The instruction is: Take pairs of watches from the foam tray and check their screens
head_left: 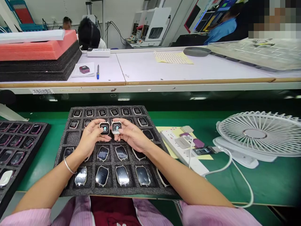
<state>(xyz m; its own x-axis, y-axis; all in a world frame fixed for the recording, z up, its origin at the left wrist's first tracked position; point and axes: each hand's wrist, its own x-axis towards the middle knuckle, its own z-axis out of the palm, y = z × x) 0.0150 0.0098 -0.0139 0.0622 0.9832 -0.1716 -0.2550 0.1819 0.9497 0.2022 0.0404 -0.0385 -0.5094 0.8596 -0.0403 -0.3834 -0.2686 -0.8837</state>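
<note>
My left hand (92,133) grips a smartwatch body (104,128) without a strap, its screen lit with a small teal figure. Close beside it, my right hand (128,133) holds a second smartwatch body (116,127), also lit. Both watches are upright above a black foam tray (90,189) with square pockets. Strapless watches sit in many pockets. Those in the back rows show text on their screens, while the front ones, such as a silver-rimmed watch (102,175), have dark screens. One pocket (73,137) at the left holds nothing. My hands hide part of the middle rows.
Another foam tray (43,133) with purple-rimmed watches lies at the left. On the right are a white power strip (181,153), cables and a white fan (255,133). A raised shelf (138,70) behind bears foam stacks (35,50) and a pen (97,72). People sit beyond.
</note>
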